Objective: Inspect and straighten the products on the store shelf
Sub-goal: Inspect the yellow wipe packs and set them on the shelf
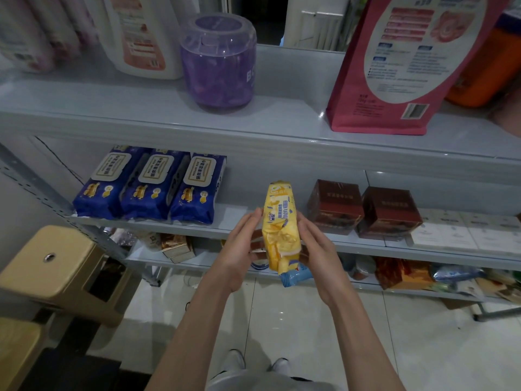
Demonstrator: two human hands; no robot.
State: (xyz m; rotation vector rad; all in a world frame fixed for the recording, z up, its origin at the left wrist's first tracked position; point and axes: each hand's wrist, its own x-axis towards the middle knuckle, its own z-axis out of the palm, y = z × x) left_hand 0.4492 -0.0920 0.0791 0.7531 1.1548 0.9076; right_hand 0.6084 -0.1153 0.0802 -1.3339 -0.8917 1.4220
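A person's left hand (239,246) and right hand (317,246) clamp a yellow packet (279,227) between them, one on each long side, thumbs toward the camera and the other fingers mostly hidden behind the wrapper. The packet is held upright in the air just in front of the middle shelf (239,214), over the gap between three blue wipe packs (149,187) on the left and two dark brown boxes (363,210) on the right. Its blue lettering is too crumpled and blurred to read. A pale blue wrapper end (296,277) shows below it; whether it belongs to the packet cannot be told.

The blue packs carry cream labels with Chinese print, too small to read surely. White boxes (456,230) sit right of the brown ones, cut off by the frame edge. On the top shelf (112,108) stand a purple lidded tub (218,60), a white bottle with an orange label (141,35), cropped at the top, and a pink bag (400,66) whose back panel shows a barcode and blurred text. Goods on the lowest shelf are dim and jumbled. A beige stool (53,263) stands near left.
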